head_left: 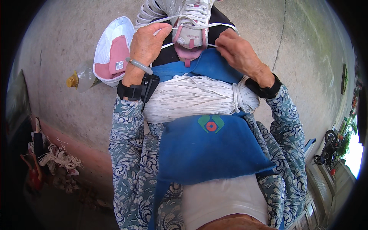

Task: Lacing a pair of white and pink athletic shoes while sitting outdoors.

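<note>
A white and grey shoe (191,33) with pink trim rests before me, its heel end and pink pull tab toward me. White shoelaces (223,25) cross its front and trail to both sides. On the left, my left hand (147,44) pinches one lace between thumb and fingers. Across from it, my right hand (240,50) has its fingers closed on a lace stretched out from the shoe's right side. A thick tied bundle of white laces (191,94) lies over my lap on a blue apron (214,153), behind the shoe.
Left of my left hand stands a white, pink-lined fabric piece (102,50) with a label. Beside it lies a clear bottle (85,78) with a yellow cap. More white laces (153,13) hang at the upper left of the shoe. A motorbike (327,147) stands far right on the concrete.
</note>
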A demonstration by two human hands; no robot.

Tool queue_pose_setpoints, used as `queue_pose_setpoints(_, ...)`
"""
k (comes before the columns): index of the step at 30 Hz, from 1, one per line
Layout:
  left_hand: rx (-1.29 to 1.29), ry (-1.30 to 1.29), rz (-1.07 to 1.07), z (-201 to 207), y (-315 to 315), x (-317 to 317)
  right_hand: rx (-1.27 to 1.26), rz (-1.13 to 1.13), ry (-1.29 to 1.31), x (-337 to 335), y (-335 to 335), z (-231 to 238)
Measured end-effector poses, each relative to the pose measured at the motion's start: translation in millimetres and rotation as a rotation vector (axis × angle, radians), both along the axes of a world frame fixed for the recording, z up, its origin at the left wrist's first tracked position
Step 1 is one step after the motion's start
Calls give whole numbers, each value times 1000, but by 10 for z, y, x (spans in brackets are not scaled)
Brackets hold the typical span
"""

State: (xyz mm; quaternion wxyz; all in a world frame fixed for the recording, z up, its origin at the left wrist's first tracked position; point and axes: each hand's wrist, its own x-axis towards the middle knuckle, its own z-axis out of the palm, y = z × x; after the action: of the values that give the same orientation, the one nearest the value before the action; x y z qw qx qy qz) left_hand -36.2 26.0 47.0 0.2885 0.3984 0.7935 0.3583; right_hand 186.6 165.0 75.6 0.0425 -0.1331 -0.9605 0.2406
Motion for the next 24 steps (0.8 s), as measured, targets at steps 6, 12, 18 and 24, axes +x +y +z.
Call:
queue_pose_setpoints(6,-101,132,-23,22,51,0,-307,-286,-24,-86,5,31)
queue_pose_setpoints(12,95,243,-91,-112,89,-57,-239,-312,1,-121,71,-76)
queue_pose_setpoints(18,44,149,-143,-94,100,-102,-301,-339,128,-138,133,-189)
queue_pose_setpoints(24,21,245,-204,-58,150,-151,-331,-374,153,-185,88,-196)
